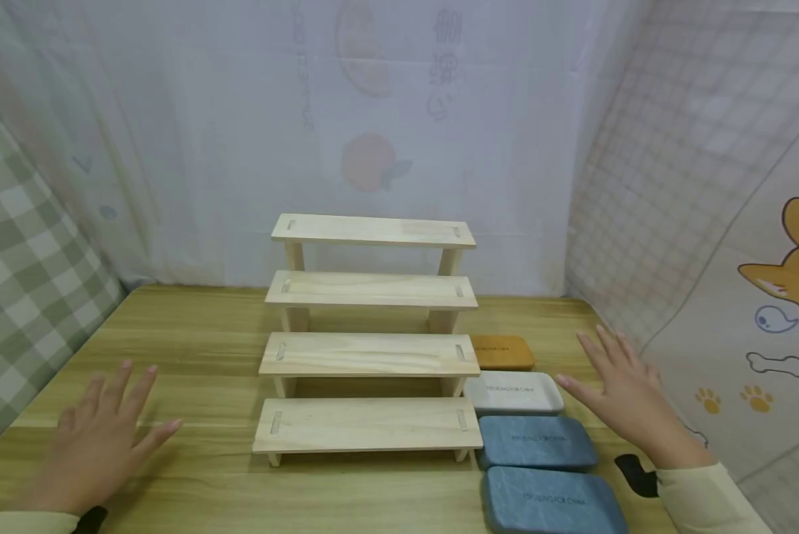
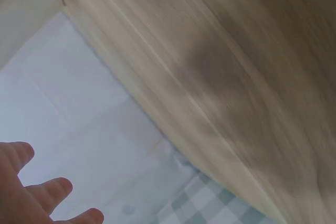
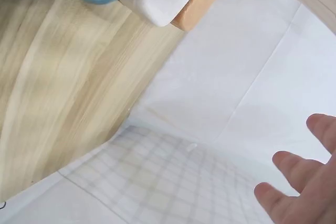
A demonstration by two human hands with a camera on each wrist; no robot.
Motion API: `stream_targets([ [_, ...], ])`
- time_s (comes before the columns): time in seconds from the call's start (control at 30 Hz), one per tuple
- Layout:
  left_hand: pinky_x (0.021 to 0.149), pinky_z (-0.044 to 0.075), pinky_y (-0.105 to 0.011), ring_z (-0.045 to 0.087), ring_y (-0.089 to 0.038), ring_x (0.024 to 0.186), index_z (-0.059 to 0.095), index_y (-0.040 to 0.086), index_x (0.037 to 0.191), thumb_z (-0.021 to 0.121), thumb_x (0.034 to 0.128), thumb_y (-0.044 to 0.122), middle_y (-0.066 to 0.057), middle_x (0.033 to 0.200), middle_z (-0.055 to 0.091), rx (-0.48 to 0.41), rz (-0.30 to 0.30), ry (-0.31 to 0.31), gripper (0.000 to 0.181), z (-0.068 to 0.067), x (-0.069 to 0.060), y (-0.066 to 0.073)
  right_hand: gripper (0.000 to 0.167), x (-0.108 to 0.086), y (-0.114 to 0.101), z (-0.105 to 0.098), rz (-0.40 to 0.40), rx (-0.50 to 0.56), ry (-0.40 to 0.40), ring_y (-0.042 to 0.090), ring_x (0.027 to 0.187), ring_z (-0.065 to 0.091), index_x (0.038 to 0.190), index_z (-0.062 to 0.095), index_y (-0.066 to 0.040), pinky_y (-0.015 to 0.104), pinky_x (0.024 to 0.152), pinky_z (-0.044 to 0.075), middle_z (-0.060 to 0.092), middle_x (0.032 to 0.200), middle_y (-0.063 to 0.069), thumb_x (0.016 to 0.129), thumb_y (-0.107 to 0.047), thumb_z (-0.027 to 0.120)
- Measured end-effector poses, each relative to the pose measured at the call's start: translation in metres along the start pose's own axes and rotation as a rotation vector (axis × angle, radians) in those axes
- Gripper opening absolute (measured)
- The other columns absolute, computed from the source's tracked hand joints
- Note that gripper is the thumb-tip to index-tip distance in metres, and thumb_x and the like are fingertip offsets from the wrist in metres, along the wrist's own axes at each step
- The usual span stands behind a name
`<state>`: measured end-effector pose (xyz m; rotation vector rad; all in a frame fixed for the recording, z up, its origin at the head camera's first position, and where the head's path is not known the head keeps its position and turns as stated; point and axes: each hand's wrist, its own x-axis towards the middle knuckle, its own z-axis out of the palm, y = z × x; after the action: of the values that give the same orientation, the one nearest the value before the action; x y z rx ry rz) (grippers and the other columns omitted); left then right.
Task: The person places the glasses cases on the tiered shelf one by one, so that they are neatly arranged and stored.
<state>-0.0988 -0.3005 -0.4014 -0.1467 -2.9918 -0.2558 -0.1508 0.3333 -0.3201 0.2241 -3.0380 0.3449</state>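
Observation:
A pale wooden stand (image 1: 369,356) with stepped shelves occupies the middle of the table in the head view. Along its right side lie an orange-brown block-like case (image 1: 504,352), a white one (image 1: 514,393) and two blue ones (image 1: 538,443), (image 1: 554,502), all with rounded corners and printed lettering. My left hand (image 1: 95,437) is held with fingers spread at the left, apart from the stand. On the other side my right hand (image 1: 629,393), fingers also spread, is nearest the white case and holds nothing. Fingers of both hands show at the edges of the wrist views.
The wood-grain table (image 1: 192,356) ends at a pale cloth (image 1: 239,148) hanging behind. Green checked cloth (image 1: 25,245) borders the left side. A white cloth with cartoon prints (image 1: 726,297) stands along the right.

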Motion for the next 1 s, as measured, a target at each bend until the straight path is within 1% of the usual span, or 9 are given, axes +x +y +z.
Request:
stream_targets([
  [0.07, 0.091, 0.011, -0.082, 0.002, -0.064, 0.132, 0.001, 0.004, 0.155, 0.047, 0.0983, 0.051, -0.034, 0.153, -0.002, -0.044, 0.015, 0.006, 0.087, 0.000, 0.000, 0.003, 0.087, -0.002, 0.003, 0.001, -0.010, 0.022, 0.019, 0.046, 0.143, -0.012, 0.156, 0.010, -0.011, 0.083, 0.092, 0.001, -0.001, 0.158, 0.025, 0.094, -0.055, 0.052],
  [0.13, 0.096, 0.008, -0.080, 0.006, -0.065, 0.131, 0.004, 0.002, 0.154, 0.049, 0.0989, 0.047, -0.036, 0.152, 0.003, -0.101, 0.044, 0.038, 0.085, 0.002, 0.000, 0.006, 0.087, -0.005, 0.007, 0.002, -0.024, 0.061, 0.033, 0.045, 0.143, -0.010, 0.156, 0.009, -0.012, 0.083, 0.093, 0.002, 0.000, 0.158, 0.024, 0.094, -0.052, 0.055],
  [0.3, 0.105, 0.003, -0.072, 0.009, -0.060, 0.134, 0.006, 0.002, 0.155, 0.051, 0.1008, 0.036, -0.037, 0.151, 0.012, -0.268, 0.086, 0.081, 0.078, 0.004, 0.000, 0.017, 0.088, -0.015, 0.014, 0.006, -0.057, 0.168, 0.067, 0.048, 0.143, -0.008, 0.156, 0.010, -0.012, 0.082, 0.094, 0.004, 0.001, 0.159, 0.023, 0.093, -0.042, 0.062],
  [0.43, 0.100, 0.009, -0.076, 0.008, -0.058, 0.136, 0.002, 0.005, 0.155, 0.047, 0.1026, 0.035, -0.035, 0.153, 0.008, -0.407, 0.046, 0.020, 0.075, 0.004, -0.001, 0.024, 0.088, -0.023, 0.021, 0.010, -0.052, 0.225, 0.064, 0.054, 0.140, -0.003, 0.156, 0.011, -0.010, 0.082, 0.092, 0.007, 0.004, 0.158, 0.026, 0.092, -0.036, 0.065],
  [0.63, 0.098, 0.014, -0.076, 0.012, -0.059, 0.134, 0.006, 0.000, 0.154, 0.048, 0.1022, 0.034, -0.036, 0.151, 0.011, -0.580, 0.008, -0.017, 0.075, 0.007, 0.001, 0.036, 0.091, -0.033, 0.028, 0.016, -0.010, 0.286, 0.020, 0.061, 0.133, 0.015, 0.156, 0.010, -0.007, 0.080, 0.087, 0.021, 0.009, 0.155, 0.031, 0.091, -0.034, 0.067],
  [0.73, 0.095, 0.023, -0.075, 0.019, -0.059, 0.131, 0.007, -0.002, 0.153, 0.048, 0.1019, 0.036, -0.037, 0.150, 0.014, -0.623, -0.022, -0.059, 0.076, 0.008, 0.002, 0.043, 0.091, -0.039, 0.032, 0.019, 0.001, 0.319, 0.002, 0.062, 0.131, 0.017, 0.156, 0.010, -0.006, 0.079, 0.086, 0.024, 0.010, 0.154, 0.033, 0.090, -0.030, 0.069],
  [0.87, 0.091, 0.034, -0.069, 0.029, -0.056, 0.127, 0.013, -0.005, 0.151, 0.049, 0.1021, 0.034, -0.036, 0.148, 0.020, -0.653, -0.032, -0.078, 0.073, 0.007, 0.005, 0.052, 0.088, -0.046, 0.038, 0.022, 0.032, 0.351, -0.035, 0.063, 0.129, 0.021, 0.155, 0.013, -0.006, 0.077, 0.087, 0.028, 0.016, 0.152, 0.035, 0.091, -0.028, 0.068],
  [0.97, 0.092, 0.038, -0.066, 0.033, -0.054, 0.127, 0.016, -0.007, 0.150, 0.048, 0.1027, 0.033, -0.035, 0.148, 0.024, -0.706, -0.039, -0.101, 0.070, 0.005, 0.007, 0.058, 0.084, -0.050, 0.042, 0.025, 0.062, 0.354, -0.079, 0.064, 0.124, 0.029, 0.155, 0.016, -0.005, 0.072, 0.085, 0.036, 0.023, 0.149, 0.036, 0.093, -0.030, 0.066],
  [1.0, 0.092, 0.039, -0.065, 0.035, -0.053, 0.127, 0.017, -0.007, 0.150, 0.048, 0.1028, 0.032, -0.034, 0.147, 0.026, -0.720, -0.044, -0.106, 0.068, 0.005, 0.008, 0.059, 0.082, -0.052, 0.043, 0.026, 0.065, 0.341, -0.085, 0.061, 0.122, 0.033, 0.154, 0.018, -0.004, 0.067, 0.086, 0.040, 0.027, 0.147, 0.036, 0.093, -0.030, 0.066],
])
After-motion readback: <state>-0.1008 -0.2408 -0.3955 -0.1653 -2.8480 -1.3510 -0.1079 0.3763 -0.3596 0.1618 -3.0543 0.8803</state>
